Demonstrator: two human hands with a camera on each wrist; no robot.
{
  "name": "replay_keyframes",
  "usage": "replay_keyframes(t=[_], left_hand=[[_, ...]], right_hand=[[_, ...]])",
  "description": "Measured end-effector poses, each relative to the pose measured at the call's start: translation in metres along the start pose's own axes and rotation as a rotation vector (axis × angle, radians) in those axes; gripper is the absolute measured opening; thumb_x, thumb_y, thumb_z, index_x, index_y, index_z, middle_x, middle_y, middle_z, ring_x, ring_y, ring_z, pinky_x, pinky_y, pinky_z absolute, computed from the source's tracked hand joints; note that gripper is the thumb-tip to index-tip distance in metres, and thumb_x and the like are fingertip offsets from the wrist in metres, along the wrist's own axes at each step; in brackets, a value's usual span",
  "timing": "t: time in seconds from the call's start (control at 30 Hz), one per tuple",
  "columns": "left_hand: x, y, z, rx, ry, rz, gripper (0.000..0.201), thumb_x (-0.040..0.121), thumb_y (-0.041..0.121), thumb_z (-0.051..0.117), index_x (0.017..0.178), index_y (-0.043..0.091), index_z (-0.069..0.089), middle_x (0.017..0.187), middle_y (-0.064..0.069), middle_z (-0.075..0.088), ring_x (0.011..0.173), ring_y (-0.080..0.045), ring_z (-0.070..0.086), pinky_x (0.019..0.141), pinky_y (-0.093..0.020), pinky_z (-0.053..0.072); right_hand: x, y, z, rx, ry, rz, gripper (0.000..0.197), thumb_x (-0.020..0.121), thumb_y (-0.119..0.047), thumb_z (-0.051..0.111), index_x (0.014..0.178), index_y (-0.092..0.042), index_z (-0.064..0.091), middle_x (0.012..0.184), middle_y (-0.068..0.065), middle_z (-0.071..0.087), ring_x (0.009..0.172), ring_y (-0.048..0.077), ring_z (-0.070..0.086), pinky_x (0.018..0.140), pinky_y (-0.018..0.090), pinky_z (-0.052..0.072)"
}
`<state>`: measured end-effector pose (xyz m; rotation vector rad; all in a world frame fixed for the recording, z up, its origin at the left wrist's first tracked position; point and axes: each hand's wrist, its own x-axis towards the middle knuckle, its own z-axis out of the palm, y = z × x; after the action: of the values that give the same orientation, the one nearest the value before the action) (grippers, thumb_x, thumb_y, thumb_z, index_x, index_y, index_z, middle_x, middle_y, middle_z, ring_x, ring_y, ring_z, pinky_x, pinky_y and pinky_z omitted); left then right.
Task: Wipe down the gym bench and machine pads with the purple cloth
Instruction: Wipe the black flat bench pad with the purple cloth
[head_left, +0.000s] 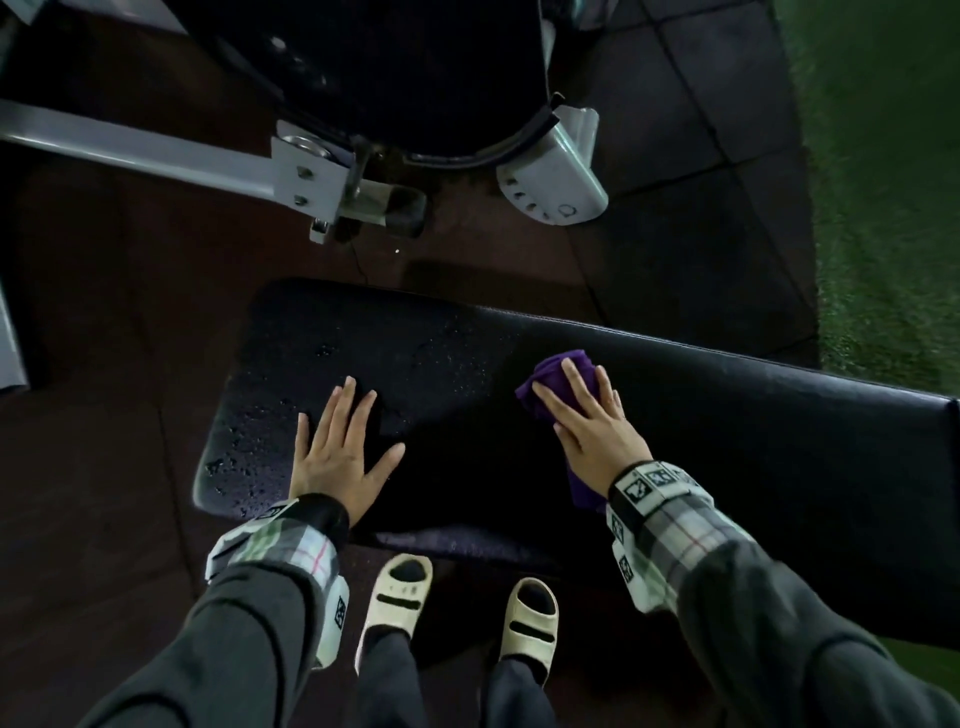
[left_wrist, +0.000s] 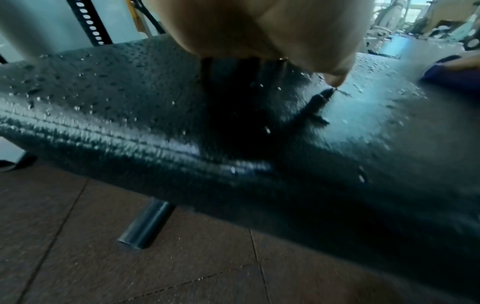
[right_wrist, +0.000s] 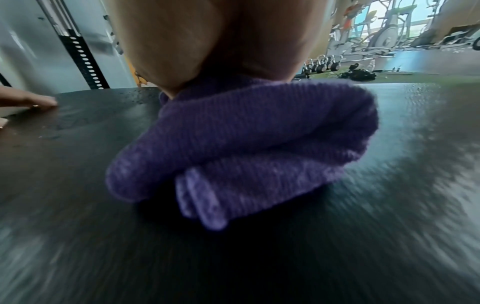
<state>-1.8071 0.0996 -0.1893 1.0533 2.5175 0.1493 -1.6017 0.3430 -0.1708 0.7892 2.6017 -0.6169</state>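
A long black padded gym bench runs from centre left to the right edge, its left end beaded with water drops. My right hand lies flat with straight fingers on the bunched purple cloth and presses it onto the bench top. The cloth fills the right wrist view under the palm. My left hand rests flat with spread fingers on the wet left part of the bench. In the left wrist view the palm sits above the wet pad, the cloth at far right.
A machine with a grey metal frame and a black round pad stands behind the bench. Dark rubber floor tiles surround it, green turf at the right. My feet in cream slides stand at the bench's near edge.
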Motion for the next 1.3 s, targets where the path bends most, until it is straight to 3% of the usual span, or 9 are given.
replay_keyframes(t=[0.23,0.37,0.5,0.7,0.8,0.9,1.0,1.1,1.3], left_hand=[[0.033,-0.024,-0.027,-0.058,0.055,-0.061,0.071,0.093,0.053,0.043,0.153,0.026,0.017,0.161,0.009,-0.002,0.147,-0.008,-0.003,0.118,-0.049,-0.007],[0.038,-0.050,-0.028,-0.013,0.059,-0.022,0.079,0.087,0.070,0.024,0.153,0.025,0.021,0.161,0.008,0.006,0.147,-0.007,0.001,0.117,-0.050,-0.005],[0.040,-0.061,-0.024,0.020,0.011,0.016,0.085,0.086,0.076,0.005,0.154,0.026,0.014,0.161,0.009,0.000,0.145,-0.002,-0.011,0.115,-0.044,-0.018],[0.040,-0.062,-0.023,0.010,0.004,0.015,0.080,0.089,0.074,0.008,0.153,0.026,0.010,0.161,0.008,0.001,0.145,-0.002,-0.014,0.114,-0.040,-0.023],[0.040,-0.062,-0.023,0.017,-0.006,0.013,0.079,0.089,0.074,0.007,0.152,0.027,0.004,0.161,0.009,-0.002,0.145,-0.002,-0.017,0.113,-0.040,-0.025],[0.040,-0.063,-0.023,0.025,-0.023,0.013,0.077,0.090,0.073,0.008,0.152,0.028,0.002,0.161,0.009,-0.004,0.145,-0.003,-0.016,0.113,-0.040,-0.025],[0.041,-0.064,-0.022,0.039,-0.045,0.005,0.078,0.089,0.074,0.007,0.152,0.029,-0.002,0.160,0.010,-0.009,0.145,-0.003,-0.018,0.112,-0.040,-0.026],[0.042,-0.064,-0.022,0.052,-0.059,0.003,0.080,0.086,0.076,0.002,0.151,0.031,-0.006,0.159,0.012,-0.016,0.143,-0.002,-0.024,0.110,-0.040,-0.030],[0.041,-0.062,-0.024,0.043,-0.064,0.000,0.085,0.081,0.079,-0.007,0.151,0.030,-0.007,0.158,0.013,-0.019,0.141,-0.002,-0.027,0.108,-0.038,-0.032]], right_hand=[[0.045,-0.012,-0.019,0.094,-0.011,0.180,0.057,0.100,-0.026,0.031,0.146,-0.044,0.002,0.156,-0.011,-0.017,0.141,0.035,-0.018,0.115,0.046,0.011],[0.065,-0.024,-0.022,0.144,0.003,0.287,0.059,0.100,-0.024,0.030,0.147,-0.042,-0.001,0.156,-0.008,-0.017,0.141,0.036,-0.020,0.116,0.044,0.005],[0.088,-0.039,-0.026,0.161,0.075,0.327,0.058,0.099,-0.020,0.032,0.148,-0.039,0.006,0.158,-0.007,-0.009,0.142,0.037,-0.015,0.116,0.040,0.005],[0.098,-0.077,-0.011,0.039,0.071,0.093,0.064,0.095,-0.015,0.039,0.148,-0.038,0.012,0.158,-0.005,-0.003,0.142,0.042,-0.008,0.116,0.050,0.013],[0.068,-0.077,0.004,-0.023,0.071,-0.061,0.076,0.086,-0.010,0.052,0.146,-0.041,0.017,0.157,-0.008,0.005,0.142,0.042,0.005,0.105,0.051,0.035],[0.037,-0.063,0.004,0.005,0.068,-0.021,0.085,0.082,-0.006,0.056,0.144,-0.047,0.014,0.156,-0.011,0.007,0.142,0.039,0.012,0.092,0.045,0.048],[0.037,-0.046,-0.006,0.082,0.056,0.170,0.076,0.094,-0.012,0.040,0.139,-0.055,-0.003,0.150,-0.023,-0.016,0.144,0.032,-0.007,0.103,0.044,0.040],[0.062,-0.042,-0.016,0.131,0.071,0.293,0.066,0.097,-0.015,0.034,0.144,-0.050,0.001,0.152,-0.021,-0.018,0.143,0.032,-0.014,0.110,0.046,0.031],[0.095,-0.073,-0.018,0.050,0.030,0.156,0.071,0.093,-0.011,0.040,0.146,-0.044,0.008,0.157,-0.010,-0.009,0.141,0.041,-0.009,0.116,0.050,0.013]])
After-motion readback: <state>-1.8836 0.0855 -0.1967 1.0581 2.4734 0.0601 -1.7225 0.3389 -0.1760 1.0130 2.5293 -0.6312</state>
